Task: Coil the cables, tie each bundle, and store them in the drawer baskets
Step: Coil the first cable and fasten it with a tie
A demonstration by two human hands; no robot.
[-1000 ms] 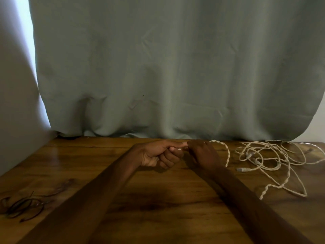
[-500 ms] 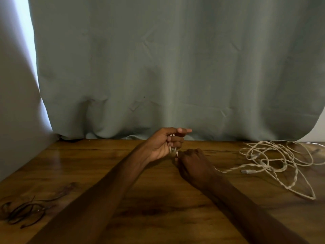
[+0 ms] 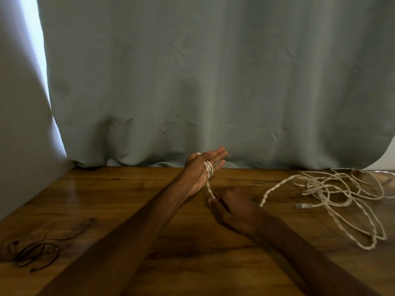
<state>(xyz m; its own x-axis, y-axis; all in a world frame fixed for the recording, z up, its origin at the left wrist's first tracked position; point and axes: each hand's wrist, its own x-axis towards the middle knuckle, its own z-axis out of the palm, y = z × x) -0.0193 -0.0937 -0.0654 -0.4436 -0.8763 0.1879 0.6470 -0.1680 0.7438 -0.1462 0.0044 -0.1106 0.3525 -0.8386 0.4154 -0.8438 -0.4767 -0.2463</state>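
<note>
**Desk:** What changed in that last second?

**Me:** The left hand [image 3: 201,170] had been curled low against the right one. It came up toward 12 o'clock and its fingers went straight. A turn or two of the white cable [image 3: 277,185] lay wound across that palm, so its grip was released and the hand served as a former. The right hand [image 3: 234,208] dropped to 6 o'clock of it, its grip pinching the strand, as far as I could tell in the dim light.

**Desk:** Meaning?

**Me:** I judged coiling had only begun. Most of the cable sat loose on the worktop [image 3: 106,199] at 3 o'clock, well apart from the hands. A dark cable [image 3: 34,251] lay untouched at 8 o'clock.

**Desk:** Containers?

**Me:** None in view. No drawer baskets, nothing stored; only a curtain [image 3: 213,82] behind.
</note>
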